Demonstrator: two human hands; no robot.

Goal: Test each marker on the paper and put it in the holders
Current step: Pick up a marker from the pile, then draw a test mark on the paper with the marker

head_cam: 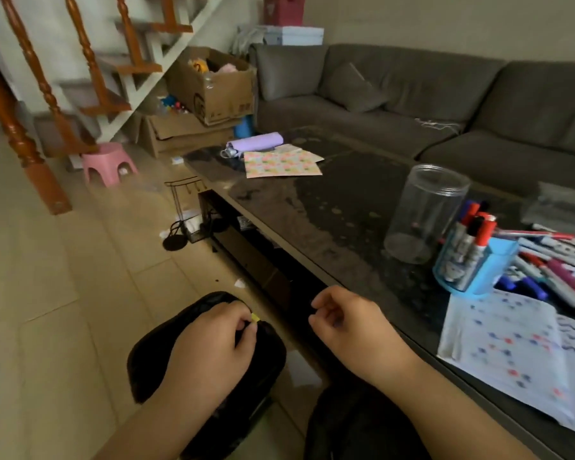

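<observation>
Left hand (213, 340) pinches a small yellow scrap (255, 317) over a black pouch (166, 340); right hand (342, 322) hangs loosely curled, empty. Both sit well apart from the loose markers (551, 267), so testing may stall.

Bare dark desk (329, 207) is lying open between the patterned sheets (281, 164) and the clear jar (425, 214). Right of the jar, a blue holder (478, 270), loose markers (558, 263) and paper (512, 346) are crowding the near corner.
</observation>
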